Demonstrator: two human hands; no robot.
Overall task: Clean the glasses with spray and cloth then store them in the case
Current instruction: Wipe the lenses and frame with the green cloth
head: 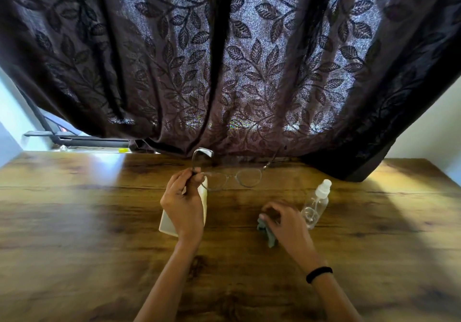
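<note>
My left hand [183, 204] pinches the glasses [234, 175] at the left hinge and holds them above the table, arms unfolded and pointing away from me. Under that hand lies a cream glasses case [167, 222], mostly hidden by the hand. My right hand [287, 219] grips a grey-green cloth [268, 233] that trails onto the wooden table. A clear spray bottle [315, 203] with a white cap stands just right of the right hand, apart from it.
The wooden table [99, 222] stretches wide to both sides. A dark leaf-patterned curtain [229, 60] hangs over the table's far edge, right behind the glasses. A dark metal frame [74, 139] shows at the far left.
</note>
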